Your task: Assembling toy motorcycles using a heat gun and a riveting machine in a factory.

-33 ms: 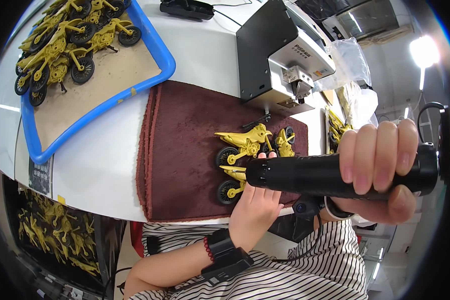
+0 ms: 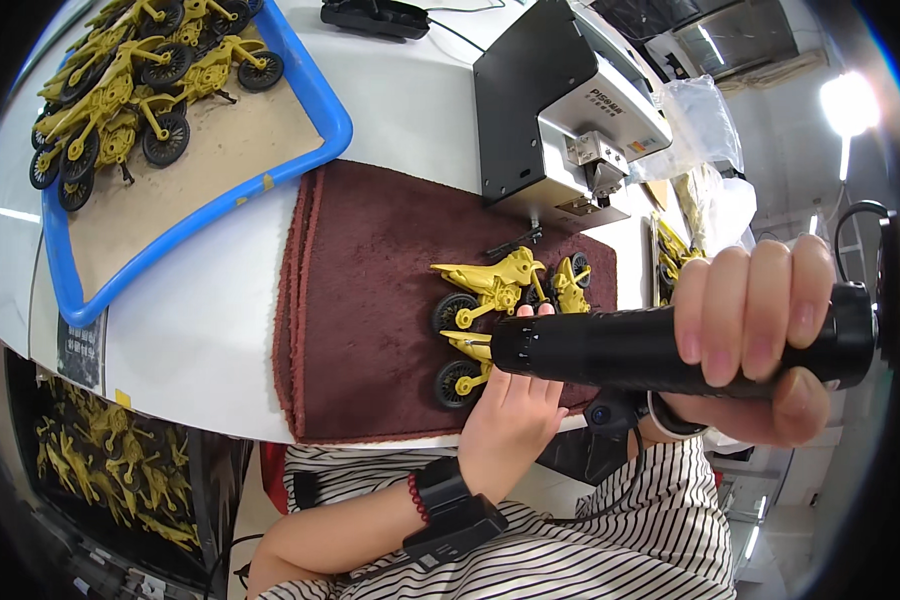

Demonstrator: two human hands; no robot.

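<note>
My right hand (image 2: 755,320) is wrapped round a black electric screwdriver (image 2: 610,348), which lies across the view and points left. Below its tip, my left hand (image 2: 515,425) rests on a yellow toy motorcycle (image 2: 468,346) with black wheels and holds it against the brown cloth. The driver hides the thumb and much of that toy; two fingertips show past the driver's far side. Whether the bit touches a screw cannot be seen. Just beyond lies a second yellow toy motorcycle (image 2: 490,284), and to its right another yellow toy motorcycle (image 2: 570,290), partly hidden.
A brown towel (image 2: 370,300) covers the table's middle. Behind it stands a black and silver screw feeder (image 2: 540,120). At far left, a blue-rimmed tray (image 2: 335,140) holds several toy motorcycles. A dark crate (image 2: 205,480) of yellow parts sits below the table's left edge.
</note>
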